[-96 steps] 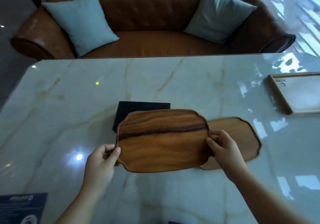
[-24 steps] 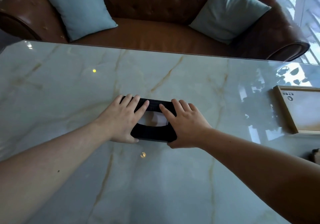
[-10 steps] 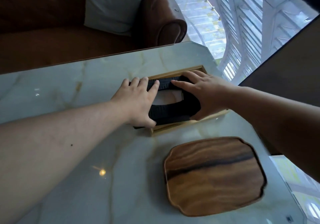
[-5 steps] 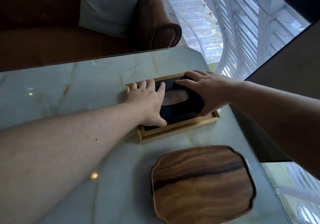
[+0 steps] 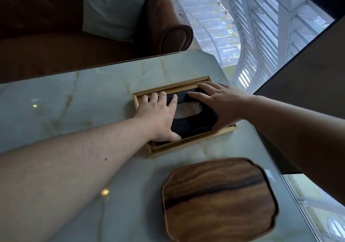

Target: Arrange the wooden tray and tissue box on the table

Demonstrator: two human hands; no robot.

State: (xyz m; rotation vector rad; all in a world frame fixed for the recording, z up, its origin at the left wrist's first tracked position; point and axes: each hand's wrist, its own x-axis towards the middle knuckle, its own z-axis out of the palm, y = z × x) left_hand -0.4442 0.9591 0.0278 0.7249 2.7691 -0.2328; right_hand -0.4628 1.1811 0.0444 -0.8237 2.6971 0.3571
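Observation:
A black tissue box (image 5: 190,125) with an oval opening on top lies inside a shallow light wooden tray (image 5: 186,146) near the table's far right corner. My left hand (image 5: 158,114) clasps the box's left end, with the thumb on the near side and the fingers over the far edge. Across the right end lies my right hand (image 5: 220,103), fingers spread over the top. A dark walnut tray (image 5: 218,198) with scalloped corners rests flat on the table nearer to me, apart from both hands.
The marble table (image 5: 74,101) ends just right of both trays at its right edge (image 5: 270,157), beyond which is a window with a long drop. A brown leather sofa (image 5: 56,45) with a pale blue cushion (image 5: 112,10) stands behind the far edge.
Earlier both hands carried the tissue box from mid-table to the light tray. In the last second it settled down inside the rim, and my right fingers spread flatter on top.

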